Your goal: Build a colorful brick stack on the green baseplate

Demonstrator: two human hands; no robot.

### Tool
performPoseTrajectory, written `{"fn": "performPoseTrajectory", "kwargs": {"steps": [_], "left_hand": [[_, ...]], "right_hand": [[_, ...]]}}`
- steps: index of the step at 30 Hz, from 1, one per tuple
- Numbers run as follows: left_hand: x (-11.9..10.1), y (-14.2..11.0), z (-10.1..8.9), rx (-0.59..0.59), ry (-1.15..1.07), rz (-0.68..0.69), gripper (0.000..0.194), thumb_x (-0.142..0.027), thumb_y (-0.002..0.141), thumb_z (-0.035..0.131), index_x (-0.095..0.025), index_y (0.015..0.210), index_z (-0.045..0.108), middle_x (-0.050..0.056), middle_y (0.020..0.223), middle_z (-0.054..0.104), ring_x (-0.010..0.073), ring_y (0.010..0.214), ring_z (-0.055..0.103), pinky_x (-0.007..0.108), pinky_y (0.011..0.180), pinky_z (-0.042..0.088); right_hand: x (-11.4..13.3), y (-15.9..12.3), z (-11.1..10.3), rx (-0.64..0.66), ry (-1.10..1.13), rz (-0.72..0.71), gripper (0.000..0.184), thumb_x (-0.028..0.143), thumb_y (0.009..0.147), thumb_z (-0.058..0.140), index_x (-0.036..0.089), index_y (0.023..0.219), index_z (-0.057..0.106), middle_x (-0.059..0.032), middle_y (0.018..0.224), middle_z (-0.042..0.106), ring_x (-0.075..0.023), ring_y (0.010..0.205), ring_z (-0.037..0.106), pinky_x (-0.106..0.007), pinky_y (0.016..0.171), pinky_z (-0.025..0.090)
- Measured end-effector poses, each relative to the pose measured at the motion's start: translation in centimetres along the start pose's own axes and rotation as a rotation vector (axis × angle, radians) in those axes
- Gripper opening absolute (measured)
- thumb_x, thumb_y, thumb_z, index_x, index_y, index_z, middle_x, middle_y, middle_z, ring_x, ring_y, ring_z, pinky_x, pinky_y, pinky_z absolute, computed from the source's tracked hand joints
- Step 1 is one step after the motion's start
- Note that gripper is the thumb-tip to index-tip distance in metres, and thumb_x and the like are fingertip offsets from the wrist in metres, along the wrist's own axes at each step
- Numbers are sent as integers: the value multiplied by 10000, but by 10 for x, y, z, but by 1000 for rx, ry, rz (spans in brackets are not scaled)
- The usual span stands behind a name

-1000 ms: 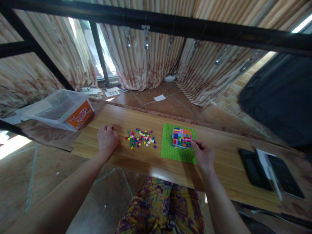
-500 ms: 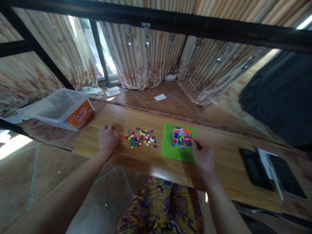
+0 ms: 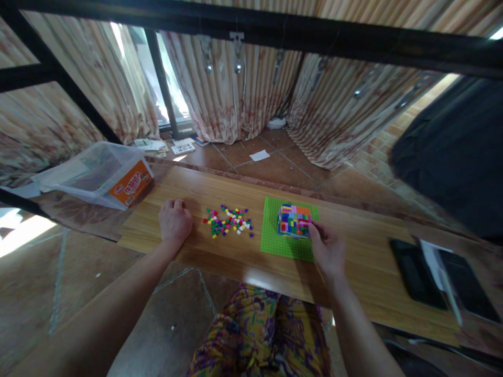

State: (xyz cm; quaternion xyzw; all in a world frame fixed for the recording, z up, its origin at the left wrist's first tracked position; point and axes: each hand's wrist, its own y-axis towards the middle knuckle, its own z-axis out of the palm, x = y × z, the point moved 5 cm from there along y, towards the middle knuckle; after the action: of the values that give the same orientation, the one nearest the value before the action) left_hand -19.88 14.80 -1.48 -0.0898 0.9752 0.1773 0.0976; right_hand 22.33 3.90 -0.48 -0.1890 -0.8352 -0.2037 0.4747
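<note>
A box-shaped block of multicoloured toy building bricks (image 3: 293,220) stands on a green studded baseplate (image 3: 271,241). At the block's right side is my right hand (image 3: 327,251), its thumb and fingers closed on the right edge. The fingertips are partly hidden, so a small brick between them cannot be made out. My left hand (image 3: 175,220) rests on the wooden board, fingers curled under and closed, with nothing visible in it. Just right of it lies a loose scatter of small coloured bricks (image 3: 228,222), some green, yellow, white, pink and purple.
A clear plastic bin (image 3: 90,173) with an orange label sits beyond the board's left end. Toward the right lie a black tablet-like device (image 3: 416,272) and a second dark device (image 3: 469,283). A black metal bar (image 3: 251,23) crosses above. Papers (image 3: 183,146) lie on the floor near the curtains.
My right hand's fingers have shifted slightly and lie straighter along the block's right side. My left hand stays put. The whole view has moved a little.
</note>
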Motion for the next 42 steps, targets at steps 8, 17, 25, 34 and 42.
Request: {"fn": "performPoseTrajectory", "kwargs": {"steps": [8, 17, 25, 34, 42], "left_hand": [[1, -1, 1, 0, -28, -9, 361, -203, 874, 411, -129, 1111, 674, 170, 1126, 628, 313, 1094, 573, 435, 957, 452], [1, 0, 2, -11, -25, 11, 368, -196, 874, 416, -116, 1122, 675, 183, 1116, 631, 316, 1083, 573, 444, 957, 453], [-1, -1, 0, 2, -18, 8, 368, -192, 883, 420, -106, 1136, 673, 181, 1123, 638, 314, 1078, 581, 433, 942, 456], [-2, -2, -2, 5, 12, 5, 351, -180, 881, 427, -102, 1115, 677, 173, 1107, 639, 301, 1076, 584, 407, 922, 461], [1, 1, 1, -24, 20, 26, 375, -195, 872, 420, -101, 1123, 682, 168, 1088, 649, 297, 1042, 599, 402, 914, 473]], "right_hand": [[-17, 4, 6, -45, 123, 126, 495, 547, 757, 672, 138, 1020, 765, -116, 948, 777, -244, 829, 720, -343, 700, 556], [-12, -9, -10, -163, 185, 132, 536, 622, 813, 596, 119, 927, 741, -101, 821, 752, -183, 671, 652, -287, 608, 496], [34, -47, 9, -73, 120, -51, 357, 493, 883, 584, 180, 963, 737, -93, 967, 756, -220, 881, 685, -349, 803, 525], [89, -71, 110, 347, -87, -428, 196, 201, 933, 541, 212, 972, 733, -61, 966, 706, -185, 925, 638, -316, 870, 489], [103, -67, 158, 411, -472, -482, 125, 238, 908, 615, 211, 941, 733, -85, 1007, 661, -233, 993, 541, -343, 892, 438]]}}
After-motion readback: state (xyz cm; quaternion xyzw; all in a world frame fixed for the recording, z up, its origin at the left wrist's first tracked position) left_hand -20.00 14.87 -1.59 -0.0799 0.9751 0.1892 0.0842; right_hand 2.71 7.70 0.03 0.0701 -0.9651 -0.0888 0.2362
